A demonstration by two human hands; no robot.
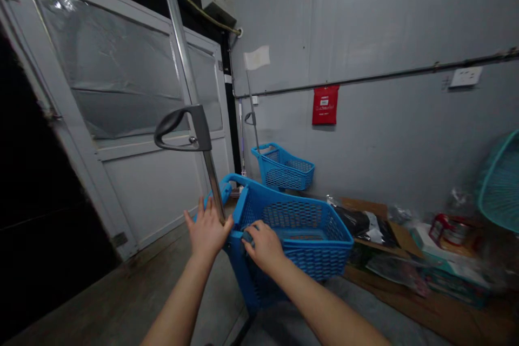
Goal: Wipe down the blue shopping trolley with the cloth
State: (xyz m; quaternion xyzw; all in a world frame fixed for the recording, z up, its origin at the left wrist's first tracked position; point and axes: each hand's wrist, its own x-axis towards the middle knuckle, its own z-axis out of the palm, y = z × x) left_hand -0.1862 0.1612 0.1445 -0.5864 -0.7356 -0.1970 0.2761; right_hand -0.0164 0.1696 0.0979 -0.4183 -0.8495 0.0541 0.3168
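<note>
Leftmost stands a white-framed door [162, 167] with grey film-like panes. Next rises a silver metal pole [185, 54] bearing a dark grey plastic loop handle [201, 128]. At the pole's foot, the person's left hand [208, 230] has its fingers spread, thumb near the pole; how firmly it presses cannot be told. The pole stands at the rear of a blue plastic basket cart [316, 262], on the floor before the person. By its rear rim, the right hand [263, 246] curls around a small blue-grey object [248, 237], mostly hidden. Beyond is a second blue cart [288, 175] with a white flag [258, 58]; farther right come a red wall pouch [325, 105] and a turquoise round fan [503, 186].
</note>
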